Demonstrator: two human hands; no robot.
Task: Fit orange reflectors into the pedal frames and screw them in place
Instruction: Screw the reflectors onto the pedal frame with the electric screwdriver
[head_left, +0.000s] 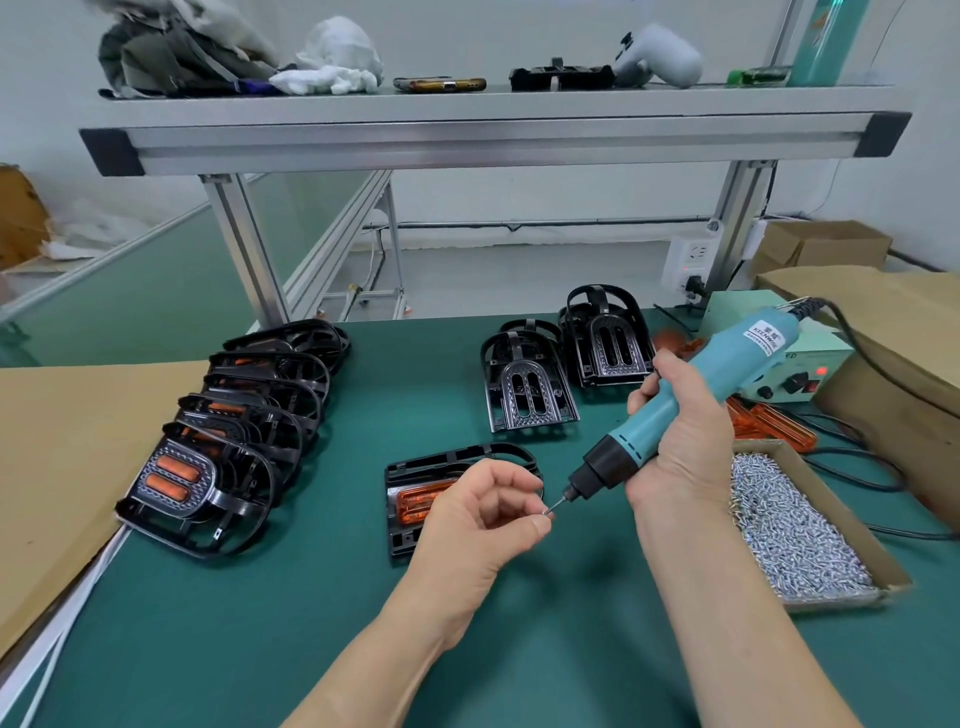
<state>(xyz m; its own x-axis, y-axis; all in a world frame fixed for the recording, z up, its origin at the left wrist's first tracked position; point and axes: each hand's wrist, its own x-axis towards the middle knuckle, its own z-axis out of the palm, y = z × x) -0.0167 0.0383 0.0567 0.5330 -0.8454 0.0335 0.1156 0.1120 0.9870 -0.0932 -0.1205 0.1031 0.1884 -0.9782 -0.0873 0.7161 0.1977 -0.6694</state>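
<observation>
Fingers of the left hand pinched a screw against the screwdriver tip, the right hand gripping the tool; the reflector lay in the near pedal frame beneath; the screw probably wanted seating squarely first.

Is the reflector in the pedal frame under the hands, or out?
In: the orange reflector lies within the black pedal frame, partly behind the left hand. Whether it's screwed, cannot tell.

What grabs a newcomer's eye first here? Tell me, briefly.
The teal screwdriver, gripped in the right hand at centre right, its tip meeting a screw pinched by the left hand. Just behind lies a pedal frame with an orange reflector; a row of pedals lines the left.
</observation>
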